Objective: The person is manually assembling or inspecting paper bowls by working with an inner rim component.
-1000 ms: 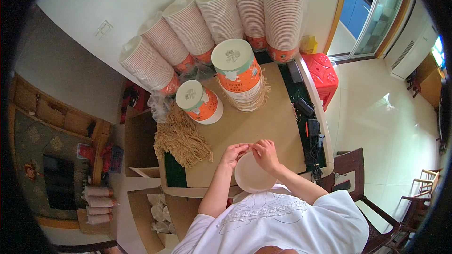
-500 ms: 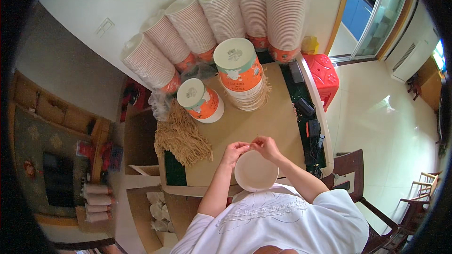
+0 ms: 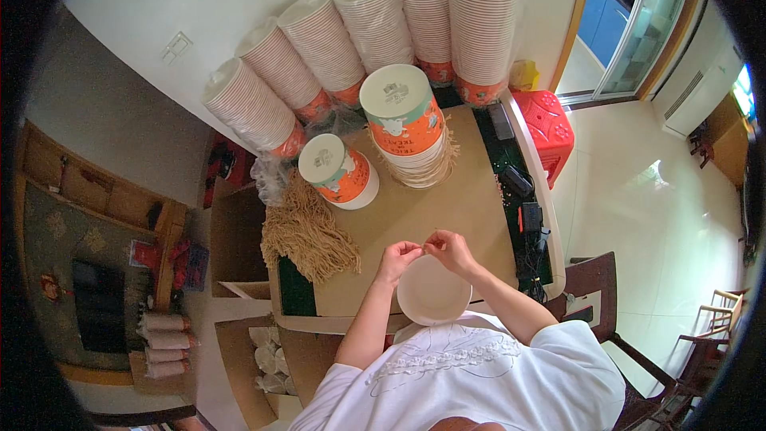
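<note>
A white paper bucket (image 3: 435, 297) faces me with its round opening, close against my shirt at the table's near edge. At its far rim my left hand (image 3: 398, 259) and my right hand (image 3: 452, 254) meet, fingertips pinched together. Whatever lies between the fingers is too small to make out. To the left, a heap of tan cords (image 3: 307, 231) spills over the table corner. Farther off stand an upside-down orange and green paper bucket (image 3: 341, 175) and a taller stack of such buckets (image 3: 405, 124), with cord loops around the stack's lower part.
Tall plastic-wrapped stacks of paper buckets (image 3: 487, 28) line the wall side of the table (image 3: 447, 207). Black adapters and cables (image 3: 531, 219) lie along its right edge. Beyond are a red stool (image 3: 545, 132) and a dark chair (image 3: 594, 291). An open cardboard box (image 3: 247, 359) sits lower left.
Hardly anything differs. Both hands stay pinched at the bucket's far rim, and the view has shifted very slightly.
</note>
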The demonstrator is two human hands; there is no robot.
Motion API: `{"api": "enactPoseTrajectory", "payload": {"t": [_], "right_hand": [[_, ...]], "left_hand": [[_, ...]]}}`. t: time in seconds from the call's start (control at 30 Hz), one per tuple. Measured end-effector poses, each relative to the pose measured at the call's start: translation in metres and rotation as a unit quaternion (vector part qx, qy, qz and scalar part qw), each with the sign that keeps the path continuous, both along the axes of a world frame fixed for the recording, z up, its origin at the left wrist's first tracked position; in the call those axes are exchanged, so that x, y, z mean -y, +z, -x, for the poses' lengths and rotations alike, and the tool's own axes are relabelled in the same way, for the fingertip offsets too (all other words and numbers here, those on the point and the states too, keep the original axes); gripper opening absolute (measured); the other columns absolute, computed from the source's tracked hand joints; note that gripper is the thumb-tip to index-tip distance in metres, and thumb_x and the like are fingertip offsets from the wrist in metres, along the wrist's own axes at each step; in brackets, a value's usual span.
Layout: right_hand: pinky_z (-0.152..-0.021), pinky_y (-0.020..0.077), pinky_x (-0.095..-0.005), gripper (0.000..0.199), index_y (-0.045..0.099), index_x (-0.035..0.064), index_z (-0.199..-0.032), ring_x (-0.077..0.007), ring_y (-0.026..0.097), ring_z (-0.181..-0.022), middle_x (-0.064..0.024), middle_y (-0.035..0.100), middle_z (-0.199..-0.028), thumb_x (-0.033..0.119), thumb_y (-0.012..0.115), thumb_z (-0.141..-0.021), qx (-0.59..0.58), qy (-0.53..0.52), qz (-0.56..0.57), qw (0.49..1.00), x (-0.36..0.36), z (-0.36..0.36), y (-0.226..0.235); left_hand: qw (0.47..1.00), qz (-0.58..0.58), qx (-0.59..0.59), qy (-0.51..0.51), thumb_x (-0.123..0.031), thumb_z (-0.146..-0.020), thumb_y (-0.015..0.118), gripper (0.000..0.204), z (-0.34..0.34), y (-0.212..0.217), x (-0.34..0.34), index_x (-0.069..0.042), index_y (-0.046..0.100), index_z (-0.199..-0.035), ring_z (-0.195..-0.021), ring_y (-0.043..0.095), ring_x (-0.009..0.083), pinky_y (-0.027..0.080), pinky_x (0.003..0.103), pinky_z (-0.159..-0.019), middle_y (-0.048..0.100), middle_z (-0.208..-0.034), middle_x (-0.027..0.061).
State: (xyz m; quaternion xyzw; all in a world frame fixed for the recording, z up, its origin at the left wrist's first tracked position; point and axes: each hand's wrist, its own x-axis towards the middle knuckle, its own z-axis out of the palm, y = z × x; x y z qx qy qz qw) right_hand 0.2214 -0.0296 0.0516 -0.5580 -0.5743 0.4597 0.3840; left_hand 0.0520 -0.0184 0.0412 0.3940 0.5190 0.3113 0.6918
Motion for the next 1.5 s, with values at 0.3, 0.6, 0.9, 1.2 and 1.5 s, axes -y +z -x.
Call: {"api": "enactPoseTrajectory", "payload": {"t": [0.3,0.6,0.9,1.2,1.5], "right_hand": [[-0.058,0.0463,-0.0293,0.006,0.061,0.0023,-0.078,-0.0187,0.057,-0.064,-0.0089,0.061,-0.074,0.007,0.062,-0.074,-0.007,-0.021,-0.075,0.997,0.003,0.004,-0.005],[-0.059,0.0474,-0.0326,0.009,0.061,0.0020,-0.078,-0.0239,0.060,-0.066,-0.0131,0.060,-0.075,0.011,0.062,-0.075,-0.012,-0.027,-0.049,0.998,0.003,0.005,-0.008],[-0.058,0.0455,-0.0292,0.007,0.059,0.0023,-0.080,-0.0180,0.056,-0.064,-0.0089,0.061,-0.074,0.006,0.061,-0.075,0.006,-0.016,-0.085,0.996,0.002,0.005,-0.012],[-0.064,0.0424,-0.0368,0.014,0.054,0.0074,-0.078,-0.0262,0.055,-0.076,-0.0073,0.055,-0.077,0.017,0.063,-0.073,0.099,0.007,-0.151,0.984,0.006,0.005,-0.002],[-0.062,0.0425,-0.0372,0.016,0.054,0.0081,-0.080,-0.0255,0.055,-0.074,-0.0074,0.055,-0.075,0.013,0.065,-0.069,0.078,0.004,-0.176,0.981,0.004,0.009,-0.009]], "left_hand": [[0.998,-0.022,0.051,0.040,-0.001,-0.080,0.058,0.011,-0.006,0.002,0.002,0.001,0.059,-0.091,-0.076,0.059,0.0116,0.049,0.023,-0.070,0.062,-0.082,0.0058],[0.996,-0.079,-0.038,0.016,-0.001,-0.079,0.059,0.014,-0.007,-0.002,0.001,0.003,0.061,-0.093,-0.077,0.061,0.0126,0.049,0.023,-0.070,0.064,-0.085,0.0083],[0.968,-0.172,-0.182,0.007,-0.005,-0.077,0.063,0.009,-0.008,-0.006,0.001,0.001,0.064,-0.083,-0.068,0.060,0.0099,0.048,0.022,-0.062,0.065,-0.075,0.0053],[0.991,-0.094,-0.081,0.044,-0.003,-0.079,0.059,0.008,-0.006,-0.006,0.001,0.003,0.062,-0.083,-0.069,0.060,0.0117,0.050,0.023,-0.066,0.064,-0.077,0.0076],[0.998,-0.027,-0.005,0.054,-0.002,-0.080,0.056,0.007,-0.002,0.005,0.000,0.000,0.060,-0.086,-0.071,0.059,0.0116,0.048,0.023,-0.065,0.063,-0.080,0.0065]]}}
